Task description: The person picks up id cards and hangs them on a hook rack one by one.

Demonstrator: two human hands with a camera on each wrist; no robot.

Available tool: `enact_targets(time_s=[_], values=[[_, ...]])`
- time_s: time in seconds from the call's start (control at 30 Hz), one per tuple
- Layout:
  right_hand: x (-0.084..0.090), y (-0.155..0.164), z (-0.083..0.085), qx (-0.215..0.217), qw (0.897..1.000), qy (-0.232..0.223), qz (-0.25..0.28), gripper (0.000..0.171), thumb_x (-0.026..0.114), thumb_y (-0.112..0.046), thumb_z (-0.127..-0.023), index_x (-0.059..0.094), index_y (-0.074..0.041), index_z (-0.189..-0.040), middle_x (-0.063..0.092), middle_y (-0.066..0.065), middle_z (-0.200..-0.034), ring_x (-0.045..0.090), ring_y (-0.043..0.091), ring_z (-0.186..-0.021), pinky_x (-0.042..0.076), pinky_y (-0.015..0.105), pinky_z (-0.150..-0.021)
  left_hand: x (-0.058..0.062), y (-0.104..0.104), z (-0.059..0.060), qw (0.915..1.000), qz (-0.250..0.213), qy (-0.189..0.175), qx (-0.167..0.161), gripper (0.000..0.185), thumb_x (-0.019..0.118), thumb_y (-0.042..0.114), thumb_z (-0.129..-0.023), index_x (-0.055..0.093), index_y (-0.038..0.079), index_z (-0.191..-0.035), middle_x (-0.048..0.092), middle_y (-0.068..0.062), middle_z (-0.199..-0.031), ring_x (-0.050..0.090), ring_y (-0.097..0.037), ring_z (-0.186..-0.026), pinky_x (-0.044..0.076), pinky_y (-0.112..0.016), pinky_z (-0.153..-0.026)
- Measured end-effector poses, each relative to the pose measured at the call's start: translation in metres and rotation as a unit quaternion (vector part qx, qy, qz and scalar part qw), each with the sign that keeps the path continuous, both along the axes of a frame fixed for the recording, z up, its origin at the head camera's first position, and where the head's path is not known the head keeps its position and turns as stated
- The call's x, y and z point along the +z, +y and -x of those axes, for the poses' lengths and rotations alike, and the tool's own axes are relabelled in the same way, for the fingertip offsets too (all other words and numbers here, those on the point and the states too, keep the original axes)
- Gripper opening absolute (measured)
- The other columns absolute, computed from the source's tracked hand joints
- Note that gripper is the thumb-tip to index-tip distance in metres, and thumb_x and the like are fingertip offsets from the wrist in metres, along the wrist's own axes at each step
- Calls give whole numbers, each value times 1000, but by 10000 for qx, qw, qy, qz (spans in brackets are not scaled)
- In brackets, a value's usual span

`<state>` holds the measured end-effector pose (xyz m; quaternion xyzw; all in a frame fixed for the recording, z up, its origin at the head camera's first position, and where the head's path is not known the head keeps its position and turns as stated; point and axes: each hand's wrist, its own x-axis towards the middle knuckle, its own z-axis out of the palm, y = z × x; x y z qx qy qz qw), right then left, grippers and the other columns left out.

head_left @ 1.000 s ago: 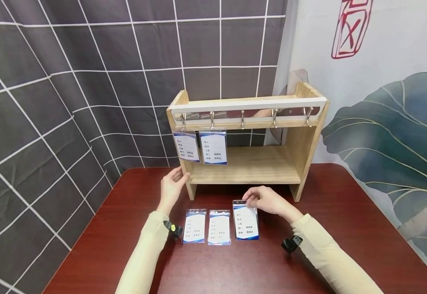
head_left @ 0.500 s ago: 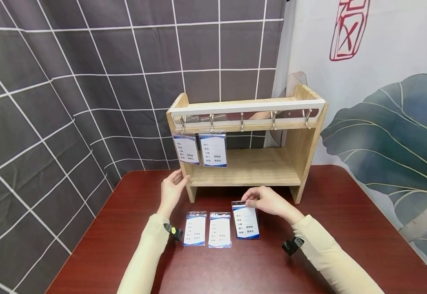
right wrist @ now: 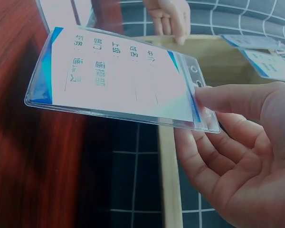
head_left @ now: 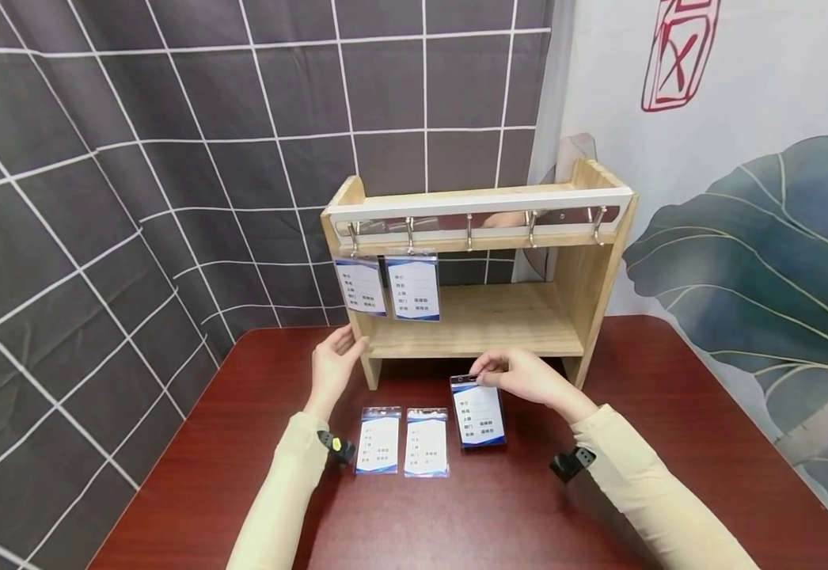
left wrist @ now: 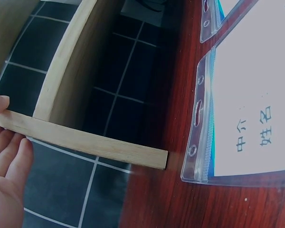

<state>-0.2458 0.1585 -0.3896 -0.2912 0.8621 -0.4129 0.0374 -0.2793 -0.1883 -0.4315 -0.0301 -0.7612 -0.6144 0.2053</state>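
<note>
On the dark red bench (head_left: pixel 243 475), the right hand (head_left: pixel 524 378) pinches a badge holder (head_left: pixel 478 412) above the middle, while the left hand (head_left: pixel 334 366), fingers straight, touches the wooden shelf (head_left: pixel 478 317).

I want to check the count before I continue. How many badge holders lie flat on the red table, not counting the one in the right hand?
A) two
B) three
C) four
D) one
A: two badge holders lie side by side on the table, while the right hand pinches a third badge holder by its top, raised off the table.
</note>
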Motion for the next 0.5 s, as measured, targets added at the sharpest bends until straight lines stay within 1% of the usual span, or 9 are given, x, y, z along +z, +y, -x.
enact_targets(time_s=[0.17, 0.33, 0.5], values=[[8, 1, 1, 35, 9999, 2, 94, 12, 68, 0, -95, 76, -3, -103, 72, -1, -88, 64, 14, -84, 55, 26, -76, 1, 0, 1, 10000, -25, 19, 0, 47, 80, 12, -95, 65, -7, -135, 67, -25, -132, 65, -37, -126, 56, -40, -105], [11, 2, 4, 2, 9999, 5, 123, 11, 69, 0, -95, 76, -2, -104, 72, 0, -89, 64, 14, -84, 55, 27, -76, 1, 0, 0, 10000, -78, 8, -19, 47, 80, 12, -94, 65, -7, -135, 67, -25, -132, 65, -37, -126, 57, -39, -104], [18, 2, 6, -67, 9997, 49, 215, 11, 69, 0, -95, 76, -2, -103, 72, 0, -87, 64, 15, -83, 55, 25, -75, 1, 0, 0, 10000, -14, -19, -3, 46, 79, 11, -95, 66, -7, -135, 67, -24, -132, 66, -37, -125, 57, -39, -104]])
